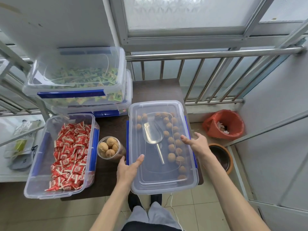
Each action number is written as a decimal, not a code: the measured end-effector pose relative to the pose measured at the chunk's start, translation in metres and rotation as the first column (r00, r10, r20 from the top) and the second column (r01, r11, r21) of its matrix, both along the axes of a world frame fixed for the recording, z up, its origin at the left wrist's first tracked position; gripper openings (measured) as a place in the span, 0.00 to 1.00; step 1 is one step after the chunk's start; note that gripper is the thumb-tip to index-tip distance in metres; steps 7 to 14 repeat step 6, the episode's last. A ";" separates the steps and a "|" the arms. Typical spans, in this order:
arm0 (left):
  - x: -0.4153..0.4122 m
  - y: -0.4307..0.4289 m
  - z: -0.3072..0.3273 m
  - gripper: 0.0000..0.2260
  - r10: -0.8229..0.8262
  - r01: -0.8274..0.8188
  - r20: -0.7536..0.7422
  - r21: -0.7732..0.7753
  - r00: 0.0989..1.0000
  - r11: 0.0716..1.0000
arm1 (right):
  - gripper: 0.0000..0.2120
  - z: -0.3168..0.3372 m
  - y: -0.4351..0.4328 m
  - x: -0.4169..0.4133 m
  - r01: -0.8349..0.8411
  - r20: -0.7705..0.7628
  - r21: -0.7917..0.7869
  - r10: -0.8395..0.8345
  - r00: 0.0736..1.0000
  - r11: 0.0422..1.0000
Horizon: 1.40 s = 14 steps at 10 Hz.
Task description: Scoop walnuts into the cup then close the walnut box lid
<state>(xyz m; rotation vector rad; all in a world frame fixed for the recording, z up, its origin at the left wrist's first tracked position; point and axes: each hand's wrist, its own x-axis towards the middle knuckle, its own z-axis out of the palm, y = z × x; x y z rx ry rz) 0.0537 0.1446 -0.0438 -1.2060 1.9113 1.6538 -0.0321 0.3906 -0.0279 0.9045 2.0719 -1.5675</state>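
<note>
Walnut box point(164, 184): a clear plastic tub with blue side latches, standing at the right of the dark table point(150, 90), its near end reaching the table's front edge.
Lid point(158, 107): transparent, already lying over the box; whether it is pressed home all round I cannot tell, and the blue latches look not yet snapped up.
Inside the box: walnuts point(171, 157) strung along the right side and far end, with a metal scoop point(152, 135) lying in the middle, handle toward the person.
Cup point(109, 148): a clear cup heaped with walnuts, just beside the box's left wall, so the scooping looks done.
Left hand point(128, 170): spread flat, thumb on the lid's near-left part, the other fingers dropping over the box's left edge by the latch; it grips nothing.
Right hand point(195, 144): opened wide, fingers point(185, 139) resting on the lid's right edge above the latch, closed round nothing.
Handling: the lid is likely light, thin and springy, and smooth enough to slide under a palm; the box with so few nuts is probably light and may shift when pushed.
Where to take hold: probably at the long edges, pressing down over the rim, then lifting each blue latch.
Neighbours: a tub of red sweets point(70, 155) stands to the left.
</note>
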 end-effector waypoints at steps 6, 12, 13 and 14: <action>0.012 0.002 0.009 0.33 -0.295 0.240 -0.189 -0.265 0.937 0.934 | 0.19 0.012 -0.024 -0.001 -0.146 -0.094 0.497 0.220 0.971 0.856; 0.012 0.002 0.009 0.33 -0.295 0.240 -0.189 -0.265 0.937 0.934 | 0.19 0.012 -0.024 -0.001 -0.146 -0.094 0.497 0.220 0.971 0.856; 0.012 0.002 0.009 0.33 -0.295 0.240 -0.189 -0.265 0.937 0.934 | 0.19 0.012 -0.024 -0.001 -0.146 -0.094 0.497 0.220 0.971 0.856; 0.012 0.002 0.009 0.33 -0.295 0.240 -0.189 -0.265 0.937 0.934 | 0.19 0.012 -0.024 -0.001 -0.146 -0.094 0.497 0.220 0.971 0.856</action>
